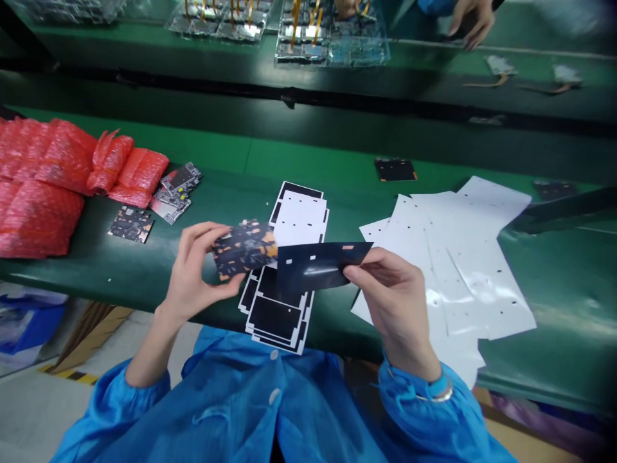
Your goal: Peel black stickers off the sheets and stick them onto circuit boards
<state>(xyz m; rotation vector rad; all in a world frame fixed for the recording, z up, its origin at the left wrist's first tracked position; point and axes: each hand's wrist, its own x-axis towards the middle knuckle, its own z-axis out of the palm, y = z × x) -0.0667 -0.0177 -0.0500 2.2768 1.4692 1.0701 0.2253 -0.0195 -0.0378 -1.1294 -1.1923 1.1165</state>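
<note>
Between the thumb and fingers of my left hand (195, 273) is a dark circuit board (243, 249) with copper-coloured patches, gripped by its edges. My right hand (398, 296) pinches a thin black film sheet (318, 267) with small cut-outs at its right end. The film's left end meets or overlaps the board's right edge in view; whether they touch I cannot tell. Below both hands lies a stack of white backing sheets (301, 215) carrying black film pieces (274, 315), partly hidden by the held film.
White sheets (448, 257) lie spread on the right of the green bench. Red bubble-wrap bundles (43, 180), several loose boards (176, 193) and another board (131, 224) are at left. A black-faced board (395, 170) lies behind. Across, another person's hand (472, 19) shows near trays (332, 32).
</note>
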